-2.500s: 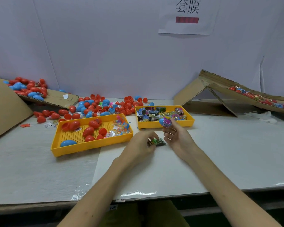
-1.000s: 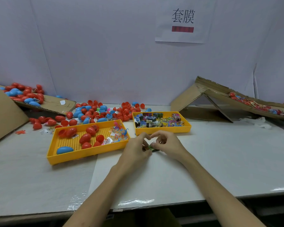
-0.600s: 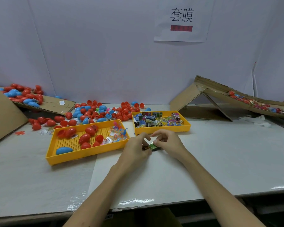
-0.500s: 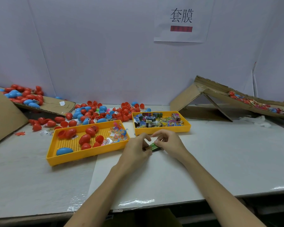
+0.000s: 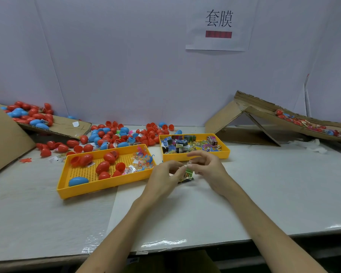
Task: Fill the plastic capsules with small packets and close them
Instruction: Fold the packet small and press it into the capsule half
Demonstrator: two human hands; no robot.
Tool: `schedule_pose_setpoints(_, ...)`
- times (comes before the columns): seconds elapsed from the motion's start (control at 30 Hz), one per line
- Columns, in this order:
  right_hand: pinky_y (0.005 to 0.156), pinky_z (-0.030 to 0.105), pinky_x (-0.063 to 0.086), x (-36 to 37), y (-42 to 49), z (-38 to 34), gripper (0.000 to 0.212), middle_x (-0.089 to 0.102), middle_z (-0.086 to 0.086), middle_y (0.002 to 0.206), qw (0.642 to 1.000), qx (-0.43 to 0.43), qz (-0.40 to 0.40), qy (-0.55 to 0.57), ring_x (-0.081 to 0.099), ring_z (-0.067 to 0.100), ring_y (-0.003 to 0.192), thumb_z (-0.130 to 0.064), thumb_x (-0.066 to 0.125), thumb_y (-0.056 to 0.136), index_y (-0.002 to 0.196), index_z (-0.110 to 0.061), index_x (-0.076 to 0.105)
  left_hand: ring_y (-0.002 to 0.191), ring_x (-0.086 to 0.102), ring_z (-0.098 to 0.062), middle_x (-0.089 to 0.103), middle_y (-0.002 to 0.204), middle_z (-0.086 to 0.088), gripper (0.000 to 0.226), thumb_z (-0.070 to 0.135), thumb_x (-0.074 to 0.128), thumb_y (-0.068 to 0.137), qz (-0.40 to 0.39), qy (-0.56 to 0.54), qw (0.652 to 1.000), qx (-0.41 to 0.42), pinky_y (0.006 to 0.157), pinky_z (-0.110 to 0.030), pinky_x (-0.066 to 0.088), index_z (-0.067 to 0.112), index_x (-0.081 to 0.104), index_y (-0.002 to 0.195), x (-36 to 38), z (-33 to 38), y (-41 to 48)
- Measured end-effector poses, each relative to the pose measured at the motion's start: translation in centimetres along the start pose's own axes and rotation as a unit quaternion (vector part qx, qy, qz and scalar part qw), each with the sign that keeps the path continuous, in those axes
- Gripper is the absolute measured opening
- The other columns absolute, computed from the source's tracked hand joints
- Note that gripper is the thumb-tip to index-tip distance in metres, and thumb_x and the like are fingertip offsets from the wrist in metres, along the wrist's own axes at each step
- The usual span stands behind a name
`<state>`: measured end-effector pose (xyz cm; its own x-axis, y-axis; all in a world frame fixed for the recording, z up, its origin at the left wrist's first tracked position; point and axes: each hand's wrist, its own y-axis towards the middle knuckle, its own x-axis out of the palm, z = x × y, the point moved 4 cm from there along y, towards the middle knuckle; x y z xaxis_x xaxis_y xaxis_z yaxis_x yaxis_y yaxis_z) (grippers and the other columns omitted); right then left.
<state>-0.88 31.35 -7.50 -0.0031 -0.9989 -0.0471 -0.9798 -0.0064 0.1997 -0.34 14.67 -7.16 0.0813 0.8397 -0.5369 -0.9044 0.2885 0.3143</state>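
Note:
My left hand (image 5: pixel 163 179) and my right hand (image 5: pixel 208 168) meet over the white table just in front of the trays. Both pinch a small green packet (image 5: pixel 187 173) between their fingertips, held a little above the table. I cannot make out a capsule in either hand. The near yellow tray (image 5: pixel 71 191) holds several red capsule halves (image 5: pixel 102 166), one blue capsule (image 5: pixel 78 181) and clear toy packets (image 5: pixel 141 165). The far yellow tray (image 5: pixel 225 152) is full of colourful small packets (image 5: pixel 185 145).
Loose red and blue capsules (image 5: pixel 122 134) lie heaped behind the trays. A cardboard ramp (image 5: pixel 67 127) at the left carries more capsules. Another cardboard ramp (image 5: pixel 264 113) at the right holds several capsules too. A white wall with a paper sign (image 5: pixel 219 24) closes the back.
The hands have come together from either side of the packets on the table. They now hold the green packet slightly higher, and the right fingers have opened upward a little.

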Motion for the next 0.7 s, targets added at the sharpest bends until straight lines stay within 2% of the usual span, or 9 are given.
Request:
schedule_pose_setpoints(0.07,0.077,0.034,0.053,0.4,-0.1,0.1,0.031,0.07,0.004,0.082,0.999,0.006,-0.03,0.029,0.066,0.02,0.08,0.003,0.076,0.08,0.105,-0.014,0.071,0.075,0.063,0.008,0.072,0.083,0.011,0.013,0.019,0.065,0.095,-0.003,0.004,1.0,0.007,0.066,-0.007,0.044,0.018,0.078,0.093,0.0,0.1,-0.1)
schedule_pose_setpoints(0.13,0.079,0.037,0.054,0.6,-0.2,0.2,0.032,0.07,0.004,0.082,0.998,0.009,-0.047,0.042,0.066,0.021,0.082,0.006,0.075,0.08,0.104,-0.014,0.071,0.071,0.062,0.008,0.072,0.078,0.01,0.013,0.014,0.067,0.093,0.004,0.0,1.0,0.007,0.065,-0.007,0.045,0.016,0.078,0.087,-0.1,0.1,-0.1)
schedule_pose_setpoints(0.23,0.079,0.035,0.054,0.7,-0.3,0.0,0.032,0.07,0.002,0.083,0.997,0.009,-0.053,0.053,0.066,0.02,0.082,0.006,0.075,0.08,0.104,-0.015,0.071,0.076,0.067,-0.002,0.075,0.083,0.006,0.01,0.015,0.069,0.092,0.003,-0.025,1.0,-0.002,0.067,-0.014,0.051,0.015,0.079,0.091,-0.3,0.1,0.0)
schedule_pose_setpoints(0.37,0.077,0.033,0.054,0.8,-0.4,-0.2,0.034,0.069,0.003,0.083,0.996,0.006,-0.065,0.067,0.066,0.019,0.081,0.007,0.073,0.081,0.109,-0.012,0.069,0.074,0.067,0.002,0.076,0.084,0.006,0.009,0.017,0.07,0.092,0.001,-0.046,0.999,-0.004,0.063,-0.008,0.047,0.015,0.079,0.093,-0.4,0.2,-0.1)
schedule_pose_setpoints(0.43,0.079,0.035,0.054,0.9,-0.4,-0.2,0.036,0.068,0.003,0.082,0.996,0.01,-0.066,0.064,0.065,0.02,0.082,0.001,0.076,0.079,0.111,-0.013,0.069,0.074,0.067,0.003,0.075,0.082,0.007,0.008,0.018,0.071,0.092,0.005,-0.049,0.999,-0.001,0.063,-0.008,0.047,0.016,0.078,0.089,-0.4,0.3,-0.1)
schedule_pose_setpoints(0.5,0.075,0.033,0.054,1.0,-0.5,-0.3,0.038,0.068,0.005,0.084,0.996,0.021,-0.064,0.06,0.064,0.02,0.081,-0.013,0.08,0.075,0.111,-0.014,0.069,0.074,0.068,0.0,0.075,0.08,0.007,0.007,0.017,0.072,0.091,0.019,-0.057,0.998,0.001,0.065,-0.012,0.05,0.018,0.077,0.085,-0.6,0.4,-0.1)
schedule_pose_setpoints(0.6,0.063,0.024,0.051,1.2,-0.6,-0.4,0.026,0.067,0.005,0.083,0.996,0.034,-0.064,0.048,0.062,0.016,0.071,-0.029,0.077,0.074,0.095,-0.015,0.07,0.074,0.069,-0.009,0.073,0.077,0.003,0.01,0.012,0.074,0.088,0.061,-0.064,0.996,0.004,0.072,-0.025,0.057,0.018,0.072,0.08,-1.2,0.6,-0.1)
schedule_pose_setpoints(0.7,0.061,0.023,0.047,1.3,-0.6,-0.3,0.014,0.066,0.0,0.077,0.996,0.026,-0.083,0.035,0.061,0.015,0.07,-0.033,0.074,0.077,0.079,-0.019,0.071,0.074,0.07,-0.013,0.073,0.075,0.001,0.01,0.012,0.074,0.088,0.076,-0.069,0.995,0.006,0.072,-0.029,0.058,0.014,0.071,0.079,-1.4,0.6,-0.1)
